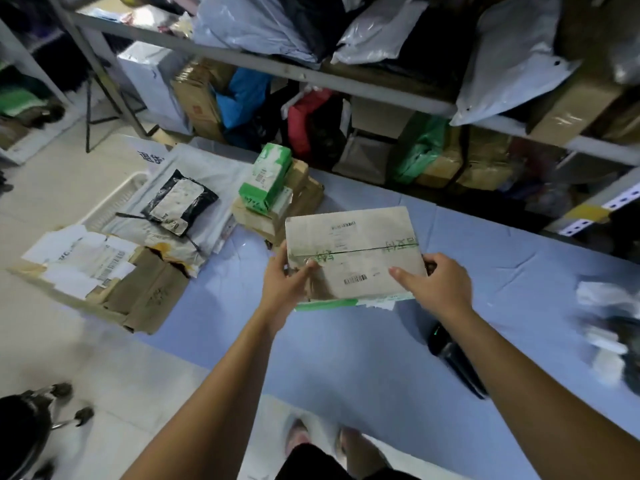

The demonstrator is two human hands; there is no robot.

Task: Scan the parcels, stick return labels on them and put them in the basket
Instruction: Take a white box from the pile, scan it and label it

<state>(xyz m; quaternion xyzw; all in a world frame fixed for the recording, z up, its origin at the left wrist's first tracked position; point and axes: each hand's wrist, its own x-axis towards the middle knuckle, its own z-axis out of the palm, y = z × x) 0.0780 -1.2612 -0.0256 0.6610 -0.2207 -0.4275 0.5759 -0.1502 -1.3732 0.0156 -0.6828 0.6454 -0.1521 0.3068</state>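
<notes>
Cardboard box [353, 254] with green tape is held over the blue bench [346, 358], the left hand [284, 285] gripping its near left corner, the right hand [440, 282] gripping its right edge. Near right, a black scanner [453, 358] lies under the forearm; far left sits a white basket [116, 199], stacked boxes [273, 195] beside it

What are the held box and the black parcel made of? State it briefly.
The held box: looks like matte brown cardboard, with a taped seam and printed barcode. The black parcel: probably glossy plastic mailer film; it wrinkles and catches light.
</notes>
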